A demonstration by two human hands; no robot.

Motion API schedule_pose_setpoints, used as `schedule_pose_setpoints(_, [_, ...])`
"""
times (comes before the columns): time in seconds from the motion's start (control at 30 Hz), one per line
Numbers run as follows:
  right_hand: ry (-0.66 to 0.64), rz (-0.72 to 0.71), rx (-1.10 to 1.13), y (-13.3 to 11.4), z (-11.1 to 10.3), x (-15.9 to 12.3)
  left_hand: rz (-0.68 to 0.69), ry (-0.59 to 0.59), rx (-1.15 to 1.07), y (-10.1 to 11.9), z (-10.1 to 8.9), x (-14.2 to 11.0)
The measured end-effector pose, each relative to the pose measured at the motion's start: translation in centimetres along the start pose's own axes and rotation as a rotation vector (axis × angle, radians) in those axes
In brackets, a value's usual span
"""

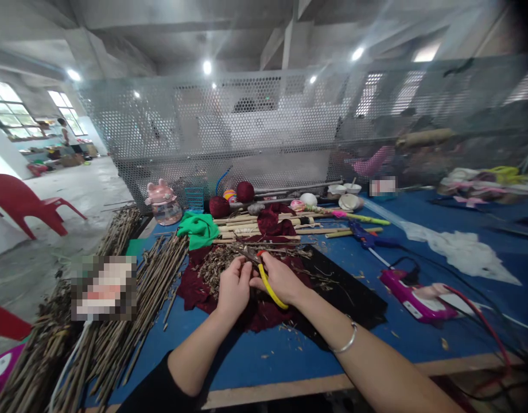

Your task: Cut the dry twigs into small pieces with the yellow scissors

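Note:
My right hand [283, 280] is wrapped around a pair of yellow-handled pruning shears [271, 291], with red near the pivot and metal blades pointing away to the left. Close beside it, my left hand [235, 287] is closed with thumb and fingers pinched together near the blades; whatever it pinches is hidden. Under and beyond both hands, a heap of dried plant bits [216, 268] lies on a dark red cloth [193, 287]. A black sheet [354, 292] reaches out to the right of the cloth.
Bundles of dry stems [130, 332] lie on the left. Behind the heap are pale sticks [242, 228], a green cloth [199, 228] and dark red balls [245, 191]. A blue glue gun [367, 236] and pink power strip [419, 298] with cords sit right. A perforated metal screen [264, 132] stands behind.

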State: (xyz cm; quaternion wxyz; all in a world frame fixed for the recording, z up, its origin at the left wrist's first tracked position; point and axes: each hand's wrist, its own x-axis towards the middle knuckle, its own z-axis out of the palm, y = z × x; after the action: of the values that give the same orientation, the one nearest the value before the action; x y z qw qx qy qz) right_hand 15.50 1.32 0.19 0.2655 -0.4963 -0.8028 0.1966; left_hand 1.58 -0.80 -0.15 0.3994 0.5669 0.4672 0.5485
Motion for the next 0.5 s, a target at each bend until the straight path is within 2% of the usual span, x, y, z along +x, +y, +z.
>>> schedule_pose_setpoints(0.27, [0.045, -0.013, 0.017, -0.56, -0.21, -0.33, 0.051, -0.001, 0.03, 0.77, -0.16, -0.25])
schedule_pose_setpoints(0.5, [0.058, -0.016, 0.083, -0.07, 0.16, -0.34, 0.062, -0.016, 0.018, 0.72, -0.19, -0.16])
